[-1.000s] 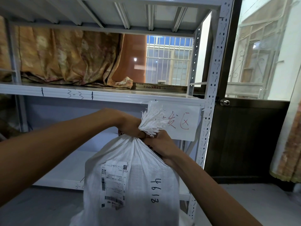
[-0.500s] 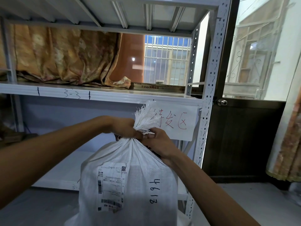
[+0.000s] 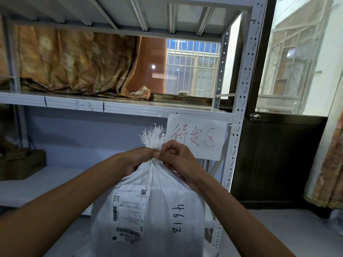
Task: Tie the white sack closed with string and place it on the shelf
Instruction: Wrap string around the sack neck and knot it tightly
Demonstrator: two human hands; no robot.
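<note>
A white woven sack (image 3: 159, 206) stands upright in front of me, bearing a shipping label and the handwritten number 4613. Its mouth is gathered into a frayed tuft (image 3: 153, 137) above my hands. My left hand (image 3: 138, 158) grips the gathered neck from the left. My right hand (image 3: 178, 154) pinches the neck from the right, fingers curled. The string itself is hidden between my fingers. Behind the sack is the white metal shelf (image 3: 115, 108), its lower level (image 3: 37, 184) at about sack height.
A paper sign (image 3: 196, 138) with red writing hangs from the shelf edge. Orange curtain fabric (image 3: 74, 64) lies on the upper level. A brown box (image 3: 20, 164) sits at the left of the lower level. A dark door (image 3: 274, 160) stands right of the shelf post (image 3: 239, 115).
My view has tilted slightly, so sack and hands sit lower in frame. My right hand has turned and its fingers now curl at the neck; the left hand keeps its grip.
</note>
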